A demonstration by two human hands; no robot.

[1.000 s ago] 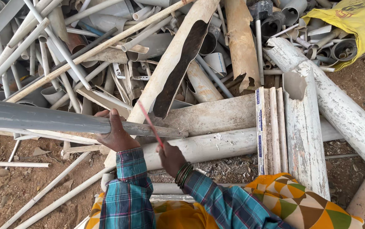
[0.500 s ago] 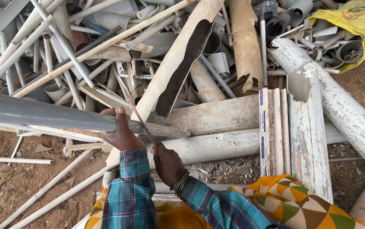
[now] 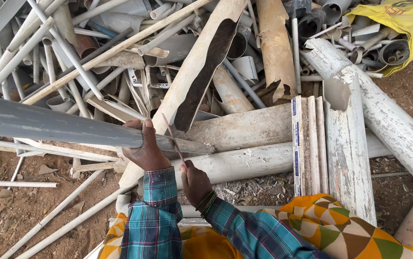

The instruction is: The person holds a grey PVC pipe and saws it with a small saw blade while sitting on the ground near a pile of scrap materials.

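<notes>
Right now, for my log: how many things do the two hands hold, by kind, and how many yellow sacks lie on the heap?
grey pipe, gripped by the left hand: 1
thin blade, held by the right hand: 1
yellow sack, top right of the heap: 1
Total: 3

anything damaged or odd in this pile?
Yes, much of it is broken. The white pipe right of centre has a jagged hole at its upper end, and the long tan pipe is split open along a dark gash. The grey pipe under the left hand looks intact. The right hand holds a thin blade.
</notes>
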